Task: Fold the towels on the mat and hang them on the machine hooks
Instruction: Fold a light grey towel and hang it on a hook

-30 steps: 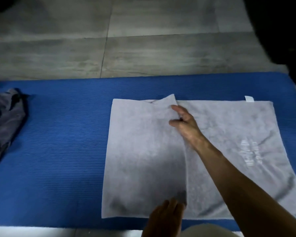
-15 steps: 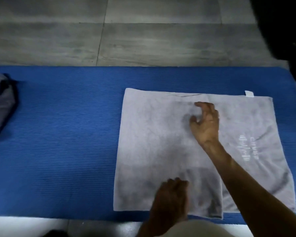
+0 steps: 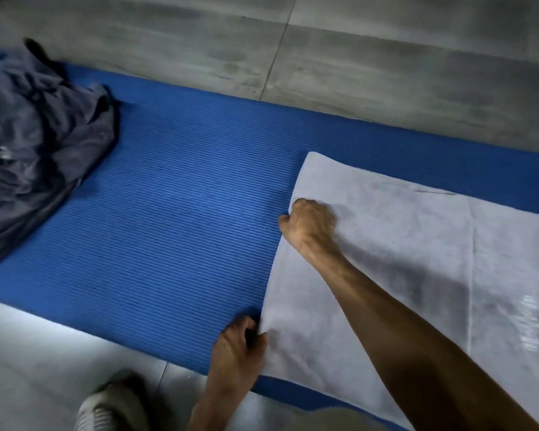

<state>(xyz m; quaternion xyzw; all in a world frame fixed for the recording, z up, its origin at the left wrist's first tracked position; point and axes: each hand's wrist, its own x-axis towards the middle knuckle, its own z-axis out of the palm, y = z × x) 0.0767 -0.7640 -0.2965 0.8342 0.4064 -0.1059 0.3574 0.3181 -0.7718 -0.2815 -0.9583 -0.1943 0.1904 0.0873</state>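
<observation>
A pale grey towel [image 3: 402, 253] lies flat on the blue ribbed mat [image 3: 184, 231], one part folded over so a fold edge runs down its right side. My right hand [image 3: 308, 227] grips the towel's left edge near the far corner, fingers curled under the cloth. My left hand [image 3: 238, 353] pinches the same left edge at the near corner. Pale lettering shows on the towel at the right. No machine hooks are in view.
A crumpled dark grey towel [image 3: 35, 150] lies on the mat's left end. Grey floor tiles [image 3: 355, 63] run beyond the mat. A pale floor strip [image 3: 38, 368] and a shoe [image 3: 112, 405] are at the near edge.
Both hands have moved left from the folded flap to the towel's left edge and now grip it there. The view has swung left, bringing the dark towel further in.
</observation>
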